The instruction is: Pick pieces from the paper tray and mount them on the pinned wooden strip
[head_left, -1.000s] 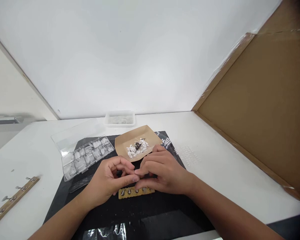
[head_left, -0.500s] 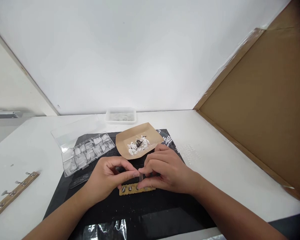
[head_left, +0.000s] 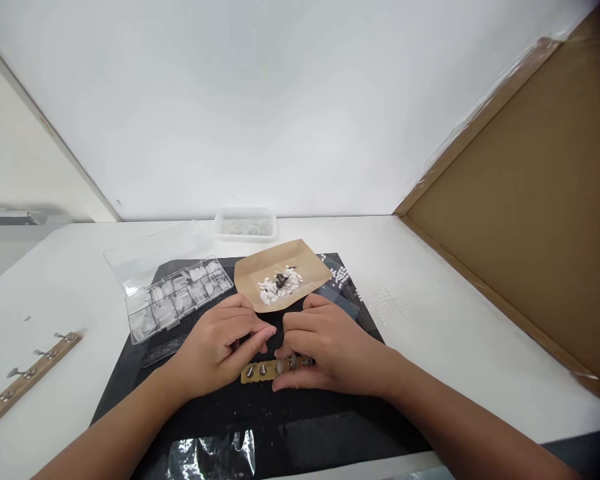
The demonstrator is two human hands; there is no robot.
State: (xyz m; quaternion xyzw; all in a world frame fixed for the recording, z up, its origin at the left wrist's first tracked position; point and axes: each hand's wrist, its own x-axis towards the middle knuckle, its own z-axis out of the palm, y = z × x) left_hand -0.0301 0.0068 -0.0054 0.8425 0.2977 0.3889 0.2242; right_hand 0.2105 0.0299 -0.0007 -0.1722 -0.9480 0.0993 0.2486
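A short wooden strip with round metal studs lies on the black mat below my hands. My right hand is curled over its right part, thumb in front and index finger behind. Between those two fingertips is a clear nail tip, right at the strip. My left hand is just above and left of the strip, its thumb and index finger pinched together. Whatever may be in that pinch is too small to make out. The right hand hides part of the strip.
An open compartment box of clear nail tips is on the left. Behind my hands sits a brown paper tray with white bits; a translucent tub stands farther back. Another wooden strip with metal holders lies far left. Cardboard borders the right.
My hands, fingertips together before, are now slightly apart. The right has come down to the strip with the clear nail tip; the left stays pinched. The view has shifted a little.
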